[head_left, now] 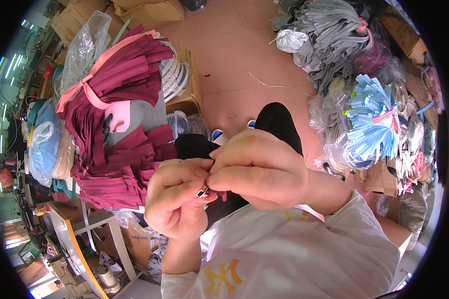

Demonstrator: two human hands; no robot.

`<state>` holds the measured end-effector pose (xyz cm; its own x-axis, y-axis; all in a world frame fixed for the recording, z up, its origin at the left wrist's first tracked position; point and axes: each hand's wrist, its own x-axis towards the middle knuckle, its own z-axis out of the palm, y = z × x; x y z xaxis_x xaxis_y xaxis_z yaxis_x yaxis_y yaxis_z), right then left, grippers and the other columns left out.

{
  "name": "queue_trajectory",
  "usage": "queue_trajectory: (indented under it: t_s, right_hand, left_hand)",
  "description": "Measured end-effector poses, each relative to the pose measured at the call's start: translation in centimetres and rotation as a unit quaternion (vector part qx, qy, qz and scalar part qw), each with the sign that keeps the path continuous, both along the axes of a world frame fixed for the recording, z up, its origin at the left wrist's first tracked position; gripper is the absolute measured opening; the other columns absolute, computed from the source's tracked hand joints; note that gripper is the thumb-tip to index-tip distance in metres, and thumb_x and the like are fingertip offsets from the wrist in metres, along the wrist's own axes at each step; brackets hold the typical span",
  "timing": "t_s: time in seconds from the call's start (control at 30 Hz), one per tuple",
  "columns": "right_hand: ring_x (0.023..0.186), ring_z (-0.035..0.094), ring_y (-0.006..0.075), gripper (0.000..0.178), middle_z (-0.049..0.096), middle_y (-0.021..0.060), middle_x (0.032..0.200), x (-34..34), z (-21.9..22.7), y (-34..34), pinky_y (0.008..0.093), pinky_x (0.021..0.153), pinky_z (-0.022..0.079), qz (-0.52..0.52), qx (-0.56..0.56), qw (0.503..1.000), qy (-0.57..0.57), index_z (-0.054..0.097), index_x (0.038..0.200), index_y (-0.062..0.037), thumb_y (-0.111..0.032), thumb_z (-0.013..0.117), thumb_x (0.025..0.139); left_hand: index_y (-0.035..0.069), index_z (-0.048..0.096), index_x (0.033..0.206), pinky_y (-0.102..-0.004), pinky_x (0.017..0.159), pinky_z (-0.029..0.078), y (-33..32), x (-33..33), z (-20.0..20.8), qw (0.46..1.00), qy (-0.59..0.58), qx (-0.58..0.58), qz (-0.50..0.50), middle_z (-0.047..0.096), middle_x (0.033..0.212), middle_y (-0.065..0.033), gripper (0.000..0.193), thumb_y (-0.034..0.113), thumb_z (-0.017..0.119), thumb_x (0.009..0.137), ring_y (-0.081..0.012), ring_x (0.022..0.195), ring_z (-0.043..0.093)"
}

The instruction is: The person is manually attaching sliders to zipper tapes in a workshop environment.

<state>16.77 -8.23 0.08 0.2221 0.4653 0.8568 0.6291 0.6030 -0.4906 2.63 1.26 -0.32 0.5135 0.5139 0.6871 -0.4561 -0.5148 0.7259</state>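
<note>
Both hands meet in front of my body, fingertips nearly touching. My left hand (177, 199) is closed in a pinch on a small silver metal piece (201, 192) with a rectangular opening, which looks like a zipper slider. My right hand (262, 169) pinches from the other side, thumb and forefinger pressed together. Below its fingertips pokes a short end of maroon strip (222, 196); the rest is hidden by the fingers. To the left lies a large pile of maroon fabric strips (114, 164), its upper bundle bound with a pink tie (92, 92).
Grey strips (329, 35) in a tied bundle lie at the far right, with a light blue bundle (371, 122) nearer. Clear plastic bags (329, 119) and cardboard boxes (187, 89) stand about. A wooden-edged table (75, 249) is at the lower left. Tiled floor (229, 60) runs ahead.
</note>
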Motion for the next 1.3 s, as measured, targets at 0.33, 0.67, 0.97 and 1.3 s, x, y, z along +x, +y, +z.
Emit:
queue_trajectory:
  t_s: [0.33, 0.67, 0.97, 1.3]
  right_hand:
    - [0.076, 0.062, 0.0243, 0.024, 0.064, 0.0101, 0.091, 0.9, 0.0, -0.2, 0.0354, 0.069, 0.052, 0.004, -0.020, 0.999, -0.030, 0.068, 0.099, -0.0002, 0.004, 0.071, 0.076]
    - [0.077, 0.060, 0.0245, 0.012, 0.063, 0.0117, 0.092, 0.6, 0.1, -0.7, 0.0332, 0.067, 0.050, 0.080, -0.075, 0.989, 0.102, 0.065, 0.098, 0.0021, 0.005, 0.068, 0.086]
    - [0.076, 0.058, 0.0184, 0.013, 0.060, 0.0068, 0.084, 1.1, 0.7, -1.0, 0.0288, 0.064, 0.047, 0.073, -0.107, 0.981, 0.146, 0.071, 0.097, -0.0018, 0.000, 0.074, 0.084]
    - [0.076, 0.060, 0.0177, 0.017, 0.071, 0.0061, 0.089, 1.6, 0.1, -0.7, 0.0305, 0.067, 0.044, 0.164, -0.100, 0.964, 0.186, 0.072, 0.098, 0.0000, 0.001, 0.076, 0.082]
  left_hand:
    - [0.003, 0.068, 0.101, -0.0408, 0.079, 0.058, 0.2, -0.1, 0.1, 0.997, 0.029, 0.062, 0.038, 0.067, 0.091, -0.0122, 0.013, 0.010, 0.071, 0.090, -0.0269, 0.081, 0.068]
    - [0.002, 0.068, 0.098, -0.0409, 0.080, 0.060, -0.2, 0.3, 1.5, 0.992, 0.065, 0.097, 0.052, 0.067, 0.091, -0.0126, 0.018, 0.002, 0.076, 0.083, -0.0254, 0.080, 0.066]
    - [0.001, 0.070, 0.099, -0.0338, 0.068, 0.055, 0.1, 0.0, 2.9, 0.980, 0.091, 0.162, 0.070, 0.067, 0.092, -0.0128, 0.028, -0.002, 0.079, 0.073, -0.0240, 0.076, 0.065]
    - [0.005, 0.077, 0.099, -0.0249, 0.054, 0.036, -0.3, -0.8, 4.1, 0.965, 0.126, 0.192, 0.124, 0.051, 0.083, -0.0021, 0.044, -0.004, 0.080, 0.056, -0.0146, 0.068, 0.049]
